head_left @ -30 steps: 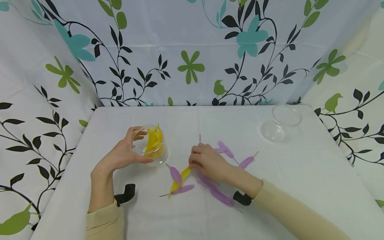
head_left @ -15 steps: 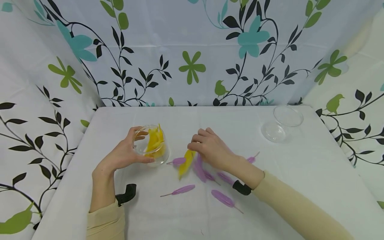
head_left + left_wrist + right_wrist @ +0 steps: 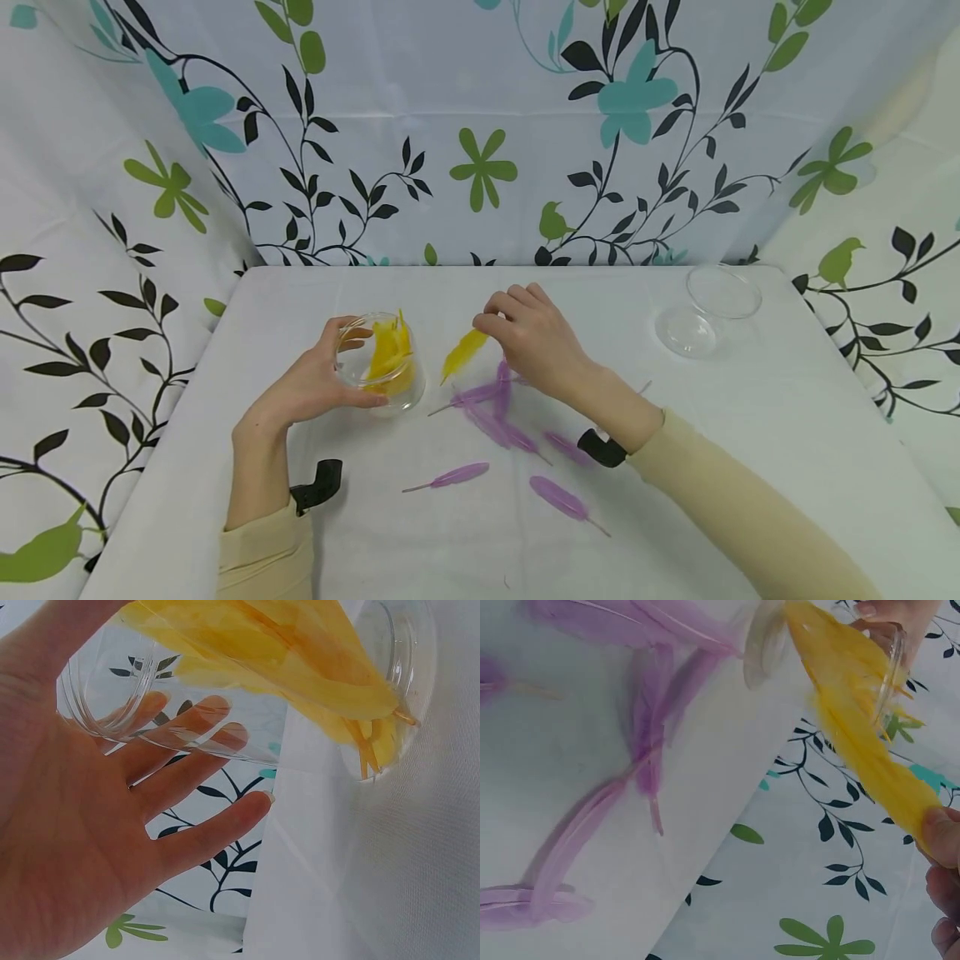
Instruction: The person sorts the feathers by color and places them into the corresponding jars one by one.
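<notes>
My left hand (image 3: 311,383) is wrapped around a clear glass jar (image 3: 408,397) that stands on the table, thumb on the near side and fingers behind. Several yellow feathers (image 3: 388,354) stand inside the jar, their quills at its bottom in the left wrist view. Between thumb and fingertips my right hand (image 3: 536,342) pinches another yellow feather (image 3: 463,354) by one end. That feather hangs above the table, right of the jar, its free end pointing down and left. Below it lies a loose cluster of purple feathers (image 3: 491,412).
Two more purple feathers (image 3: 558,497) lie nearer the front of the white table (image 3: 420,550). At the back right is a clear round lid or dish (image 3: 685,332), with a clear ring-shaped rim (image 3: 723,292) behind it. A patterned curtain (image 3: 345,100) surrounds the table.
My right hand has moved away from me, lifting the yellow feather out from among the purple ones, which have shifted. The left hand and jar have stayed in place.
</notes>
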A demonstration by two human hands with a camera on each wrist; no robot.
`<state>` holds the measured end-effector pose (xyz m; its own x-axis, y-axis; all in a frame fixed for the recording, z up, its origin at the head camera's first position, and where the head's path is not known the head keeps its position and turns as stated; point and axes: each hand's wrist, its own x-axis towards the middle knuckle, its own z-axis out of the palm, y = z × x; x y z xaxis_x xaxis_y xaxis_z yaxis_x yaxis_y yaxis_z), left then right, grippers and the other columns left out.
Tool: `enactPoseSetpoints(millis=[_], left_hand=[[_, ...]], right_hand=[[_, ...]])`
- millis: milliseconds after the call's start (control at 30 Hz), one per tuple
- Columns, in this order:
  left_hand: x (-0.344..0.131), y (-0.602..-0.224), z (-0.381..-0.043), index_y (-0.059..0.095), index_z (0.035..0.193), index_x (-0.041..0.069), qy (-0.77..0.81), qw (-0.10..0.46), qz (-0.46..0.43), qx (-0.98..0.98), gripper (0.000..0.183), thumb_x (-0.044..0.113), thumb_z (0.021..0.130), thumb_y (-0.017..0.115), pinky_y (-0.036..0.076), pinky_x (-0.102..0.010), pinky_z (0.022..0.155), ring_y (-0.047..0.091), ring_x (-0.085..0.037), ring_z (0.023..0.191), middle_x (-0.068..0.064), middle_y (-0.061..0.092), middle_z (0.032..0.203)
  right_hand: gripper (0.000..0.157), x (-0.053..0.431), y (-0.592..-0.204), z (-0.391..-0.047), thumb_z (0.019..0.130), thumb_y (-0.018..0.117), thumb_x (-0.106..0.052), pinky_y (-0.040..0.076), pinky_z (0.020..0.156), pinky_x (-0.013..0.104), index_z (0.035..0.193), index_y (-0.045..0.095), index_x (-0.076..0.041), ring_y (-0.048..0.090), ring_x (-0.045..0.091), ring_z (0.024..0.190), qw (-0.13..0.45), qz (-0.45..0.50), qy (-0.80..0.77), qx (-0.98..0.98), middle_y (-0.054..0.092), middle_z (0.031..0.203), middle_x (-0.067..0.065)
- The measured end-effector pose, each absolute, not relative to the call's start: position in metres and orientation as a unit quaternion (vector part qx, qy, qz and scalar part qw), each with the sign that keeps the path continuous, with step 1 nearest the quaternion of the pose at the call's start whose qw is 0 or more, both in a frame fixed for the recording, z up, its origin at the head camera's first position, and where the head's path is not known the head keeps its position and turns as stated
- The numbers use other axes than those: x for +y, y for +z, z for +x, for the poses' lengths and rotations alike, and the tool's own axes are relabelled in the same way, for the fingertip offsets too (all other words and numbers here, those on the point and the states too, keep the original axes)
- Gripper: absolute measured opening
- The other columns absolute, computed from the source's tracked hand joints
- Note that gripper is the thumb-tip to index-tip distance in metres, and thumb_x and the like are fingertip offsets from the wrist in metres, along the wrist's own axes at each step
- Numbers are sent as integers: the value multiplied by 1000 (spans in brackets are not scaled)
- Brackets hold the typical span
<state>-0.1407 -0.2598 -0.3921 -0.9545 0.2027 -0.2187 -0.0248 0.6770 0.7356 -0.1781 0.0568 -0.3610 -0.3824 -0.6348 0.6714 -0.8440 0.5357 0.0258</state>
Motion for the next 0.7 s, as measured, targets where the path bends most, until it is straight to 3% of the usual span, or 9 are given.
enactPoseSetpoints(millis=[433, 700], left_hand=[[-260, -393, -141, 17, 152, 18, 397, 143, 44, 906, 113, 40, 70, 91, 29, -72, 108, 29, -41, 145, -16, 38, 156], [-260, -390, -140, 16, 153, 19, 399, 147, 41, 904, 115, 44, 69, 90, 28, -73, 108, 29, -42, 145, -17, 38, 156]], right_hand=[[15, 43, -314, -191, 90, 66, 7, 33, 65, 34, 90, 72, -7, 52, 23, 76, 347, 441, 230, -795, 64, 84, 7], [12, 18, -297, -192, 91, 68, 2, 39, 72, 34, 93, 74, -8, 55, 23, 83, 339, 439, 202, -807, 65, 87, 5]])
